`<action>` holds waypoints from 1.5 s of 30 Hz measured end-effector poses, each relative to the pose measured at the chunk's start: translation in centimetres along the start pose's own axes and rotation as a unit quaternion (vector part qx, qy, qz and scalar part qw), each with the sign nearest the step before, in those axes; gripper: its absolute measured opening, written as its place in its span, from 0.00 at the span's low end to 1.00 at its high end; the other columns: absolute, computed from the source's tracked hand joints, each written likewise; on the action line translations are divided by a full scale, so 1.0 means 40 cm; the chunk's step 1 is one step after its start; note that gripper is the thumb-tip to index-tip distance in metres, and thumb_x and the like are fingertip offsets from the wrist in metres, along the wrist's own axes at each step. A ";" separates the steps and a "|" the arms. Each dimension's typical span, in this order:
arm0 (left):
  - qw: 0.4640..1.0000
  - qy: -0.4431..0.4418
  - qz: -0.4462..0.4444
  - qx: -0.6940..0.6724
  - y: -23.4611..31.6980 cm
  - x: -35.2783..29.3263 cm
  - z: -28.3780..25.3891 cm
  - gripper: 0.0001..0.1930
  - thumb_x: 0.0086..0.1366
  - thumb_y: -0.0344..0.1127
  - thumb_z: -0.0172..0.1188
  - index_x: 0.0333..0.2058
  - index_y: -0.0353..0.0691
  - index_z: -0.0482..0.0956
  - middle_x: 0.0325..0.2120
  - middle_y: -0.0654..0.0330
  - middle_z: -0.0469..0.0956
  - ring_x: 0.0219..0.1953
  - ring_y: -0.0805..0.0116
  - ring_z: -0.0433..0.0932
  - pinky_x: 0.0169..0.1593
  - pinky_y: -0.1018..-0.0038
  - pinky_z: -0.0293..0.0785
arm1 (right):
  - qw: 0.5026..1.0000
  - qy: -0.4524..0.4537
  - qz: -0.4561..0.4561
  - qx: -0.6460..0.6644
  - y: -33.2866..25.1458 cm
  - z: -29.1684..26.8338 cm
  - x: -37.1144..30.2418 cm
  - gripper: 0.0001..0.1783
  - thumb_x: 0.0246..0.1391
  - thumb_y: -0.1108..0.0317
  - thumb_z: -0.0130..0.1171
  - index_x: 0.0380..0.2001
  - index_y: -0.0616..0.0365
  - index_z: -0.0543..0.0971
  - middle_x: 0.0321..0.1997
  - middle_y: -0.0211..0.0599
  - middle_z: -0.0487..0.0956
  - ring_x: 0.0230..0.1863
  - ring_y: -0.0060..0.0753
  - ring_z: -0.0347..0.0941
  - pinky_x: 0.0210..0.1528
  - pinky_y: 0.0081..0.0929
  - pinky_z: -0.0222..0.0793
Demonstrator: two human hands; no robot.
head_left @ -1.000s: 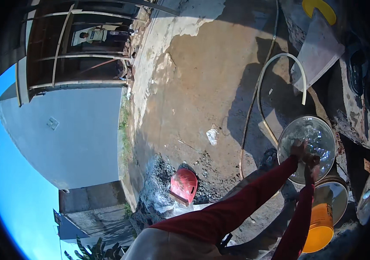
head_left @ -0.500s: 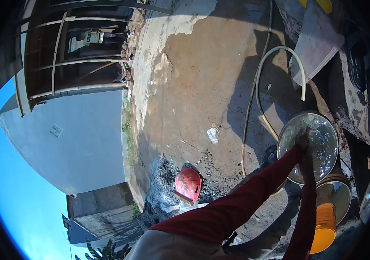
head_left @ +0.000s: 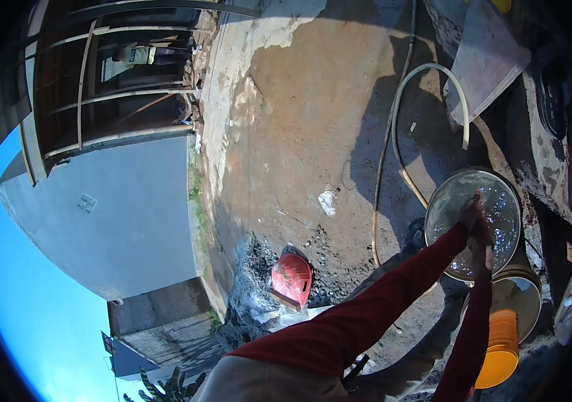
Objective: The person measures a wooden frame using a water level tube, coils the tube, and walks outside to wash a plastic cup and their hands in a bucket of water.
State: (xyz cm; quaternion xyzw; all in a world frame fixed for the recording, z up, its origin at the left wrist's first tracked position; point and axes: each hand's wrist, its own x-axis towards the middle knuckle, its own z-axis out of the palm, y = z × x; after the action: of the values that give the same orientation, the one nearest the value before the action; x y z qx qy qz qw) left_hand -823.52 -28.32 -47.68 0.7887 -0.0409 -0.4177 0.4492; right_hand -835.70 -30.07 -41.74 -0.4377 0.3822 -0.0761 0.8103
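Note:
A round drum (head_left: 437, 201) full of rippling, glinting water stands at the right. My left hand (head_left: 470, 216) is over the water, its fingers close together toward the middle of the drum. Just below it, my right hand (head_left: 482, 246) reaches in over the near rim and meets or overlaps the left one. Both hands are small and dark here, and I cannot make out their fingers or anything between them. Red sleeves cover both forearms. Touching the near side of the drum is a second round container (head_left: 530, 301) with an orange bucket (head_left: 502, 355) in it.
A pale hose (head_left: 398, 100) curves over the wet ground beside the drum. A red plastic scoop-like thing (head_left: 293, 278) lies on a gravel heap (head_left: 249, 268). Flat slabs (head_left: 490, 67) lean at the far right. Another person (head_left: 142, 56) is in the wooden frame structure, far left.
My right hand has shifted slightly forward, closer against the left hand. The glints on the water have changed. The whole view has moved a little.

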 end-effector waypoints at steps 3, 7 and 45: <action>0.997 0.037 0.012 0.067 0.024 0.002 -0.011 0.28 0.68 0.59 0.47 0.48 0.36 0.71 0.29 0.47 0.78 0.32 0.54 0.78 0.41 0.61 0.72 | 0.766 0.015 -0.118 -0.632 0.050 -0.025 -0.025 0.27 0.59 0.57 0.53 0.58 0.61 0.69 0.57 0.48 0.72 0.57 0.40 0.69 0.65 0.42 0.56; 0.997 0.019 -0.025 0.069 0.079 -0.038 -0.052 0.38 0.60 0.55 0.59 0.63 0.39 0.60 0.41 0.44 0.77 0.42 0.45 0.78 0.47 0.57 0.73 | 0.990 0.113 -0.043 -0.068 0.102 -0.127 0.013 0.27 0.62 0.57 0.51 0.60 0.59 0.67 0.48 0.46 0.76 0.49 0.36 0.73 0.49 0.33 0.67; 0.815 -0.361 -0.208 -0.403 0.045 -0.081 -0.102 0.10 0.71 0.42 0.48 0.46 0.51 0.74 0.35 0.66 0.78 0.29 0.76 0.78 0.32 0.77 0.76 | 0.986 -0.090 -0.045 -0.136 -0.059 -0.066 0.100 0.23 0.66 0.63 0.44 0.61 0.58 0.66 0.54 0.38 0.76 0.48 0.30 0.72 0.50 0.26 0.67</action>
State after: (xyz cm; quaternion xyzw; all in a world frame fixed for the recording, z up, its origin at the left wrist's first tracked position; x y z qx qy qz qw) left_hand -822.22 -25.22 -43.31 0.3196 0.1368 -0.7351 0.5821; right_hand -834.23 -35.03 -42.99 -0.5656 0.2944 -0.0200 0.7701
